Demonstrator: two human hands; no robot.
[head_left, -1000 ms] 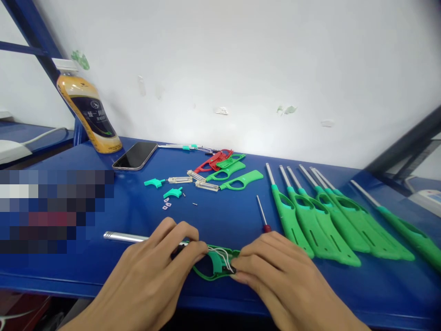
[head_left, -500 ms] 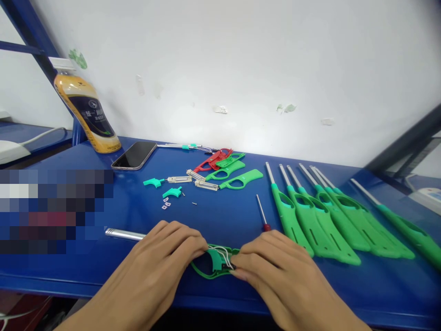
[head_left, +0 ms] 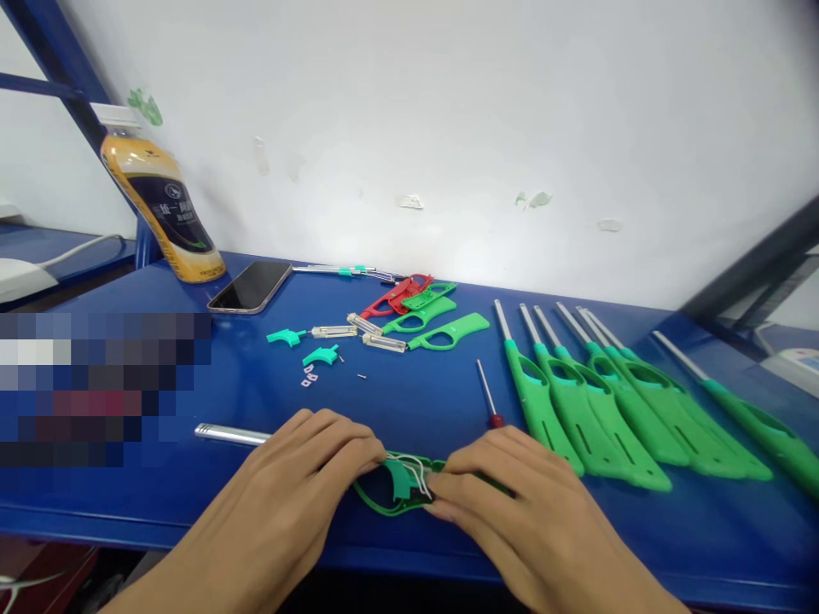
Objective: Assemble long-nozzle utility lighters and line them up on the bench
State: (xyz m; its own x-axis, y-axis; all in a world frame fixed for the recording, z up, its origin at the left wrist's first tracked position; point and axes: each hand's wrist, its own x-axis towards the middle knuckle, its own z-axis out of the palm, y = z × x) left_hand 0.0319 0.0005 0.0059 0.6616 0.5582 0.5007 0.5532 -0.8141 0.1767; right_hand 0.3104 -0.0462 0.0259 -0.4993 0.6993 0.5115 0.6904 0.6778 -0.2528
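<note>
An opened green gas lighter [head_left: 377, 504] lies at the table's front, its metal tube [head_left: 230, 434] pointing left. White wires [head_left: 419, 472] and a teal trigger [head_left: 400, 479] show inside its shell. My left hand [head_left: 291, 486] is closed on the lighter's neck, thumb and fingertips beside the trigger. With fingers pinched at the wires and the dark part by the trigger, my right hand [head_left: 512, 503] covers the handle end; exactly what lies between those fingertips is hidden. Just beyond my right hand is a screwdriver [head_left: 490, 396] with a red handle.
Several assembled green lighters [head_left: 595, 409] lie at right. Toward the wall are loose teal triggers [head_left: 320, 356], clear fuel tanks [head_left: 384, 343], green half shells [head_left: 451, 333] and a red shell [head_left: 397, 296]. A phone [head_left: 252, 286] and a yellow bottle [head_left: 163, 209] occupy the back left.
Both hands stay in nearly the same place on the lighter. The right fingertips have shifted very slightly at the wires.
</note>
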